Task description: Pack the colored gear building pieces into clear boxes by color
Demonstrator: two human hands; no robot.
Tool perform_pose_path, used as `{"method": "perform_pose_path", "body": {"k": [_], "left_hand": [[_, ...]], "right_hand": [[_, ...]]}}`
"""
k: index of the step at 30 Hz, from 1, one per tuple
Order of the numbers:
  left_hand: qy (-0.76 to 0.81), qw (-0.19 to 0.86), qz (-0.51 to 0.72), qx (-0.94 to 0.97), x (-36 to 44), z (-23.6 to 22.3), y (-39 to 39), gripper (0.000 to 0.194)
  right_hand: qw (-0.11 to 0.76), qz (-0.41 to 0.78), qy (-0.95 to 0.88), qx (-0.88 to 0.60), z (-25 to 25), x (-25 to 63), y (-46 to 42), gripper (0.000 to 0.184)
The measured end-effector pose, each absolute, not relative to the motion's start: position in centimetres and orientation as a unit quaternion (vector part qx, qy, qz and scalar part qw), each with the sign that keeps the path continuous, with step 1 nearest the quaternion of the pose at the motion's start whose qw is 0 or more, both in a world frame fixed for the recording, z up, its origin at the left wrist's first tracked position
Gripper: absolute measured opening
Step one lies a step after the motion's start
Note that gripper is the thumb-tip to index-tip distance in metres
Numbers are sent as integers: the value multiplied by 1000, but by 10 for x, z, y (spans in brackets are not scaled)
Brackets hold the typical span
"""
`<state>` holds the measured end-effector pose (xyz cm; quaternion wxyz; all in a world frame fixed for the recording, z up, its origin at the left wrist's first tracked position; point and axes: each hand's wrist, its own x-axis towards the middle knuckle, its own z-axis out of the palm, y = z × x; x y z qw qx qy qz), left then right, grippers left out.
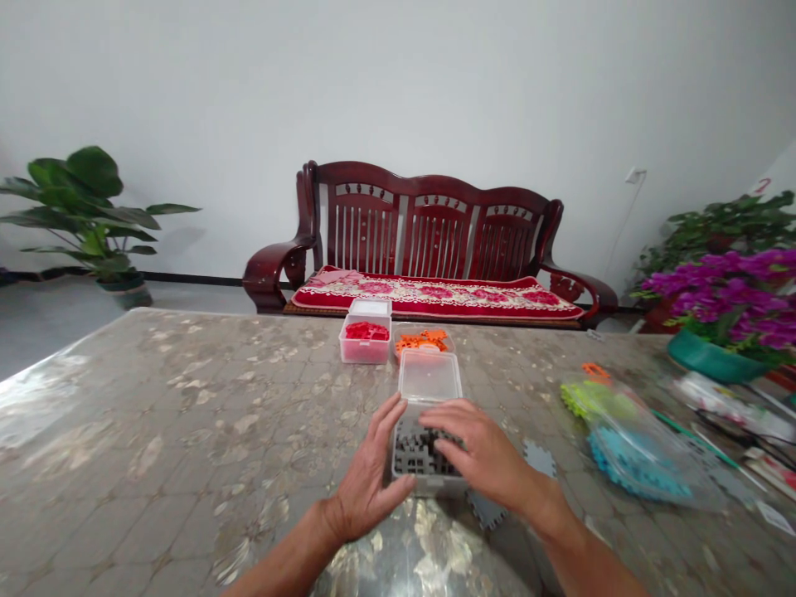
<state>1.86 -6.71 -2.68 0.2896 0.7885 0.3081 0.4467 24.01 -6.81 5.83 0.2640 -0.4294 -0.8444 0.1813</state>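
Note:
A clear plastic box [437, 486] with its lid [429, 375] tipped back stands in front of me. Dark grey interlocking pieces [415, 454] fill it. My left hand [366, 477] is against the box's left side, thumb and fingers spread, holding nothing. Over the box's right half is my right hand [476, 448], its fingers curved and apart above the grey pieces; I see nothing gripped in it, though the fingertips are partly blurred. Beside the box, partly under my right forearm, lie flat grey interlocking tiles [540, 458].
Behind stand a box of red pieces [366, 351] and a box of orange pieces [424, 341]. At right, a clear bag [652, 439] holds yellow-green and blue pieces. A green flowerpot [715, 356] with purple flowers stands beyond it. A wooden bench [429, 224] faces the patterned table [249, 448].

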Motion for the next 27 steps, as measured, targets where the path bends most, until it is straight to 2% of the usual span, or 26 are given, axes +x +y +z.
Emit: {"method": "perform_pose_path", "body": {"k": [3,6,9,17,27], "left_hand": [[313,280,460,782,18,-27,-68,81],[320,250,465,787,19,-28,-71,80],[328,221,472,788,19,-29,-73,78],[358,218,483,768,7,-28,-67,75],[346,240,475,773,7,-34,-64,73]], "right_hand": [[323,167,-760,-538,48,272,-50,34],[327,187,-703,-603,30,303,-32,39],[301,206,-705,-609,11,317,-22,48],[174,147,-751,-620,-4,304,-10,60],[181,128,-721,-657,-11,323,-10,58]]}}
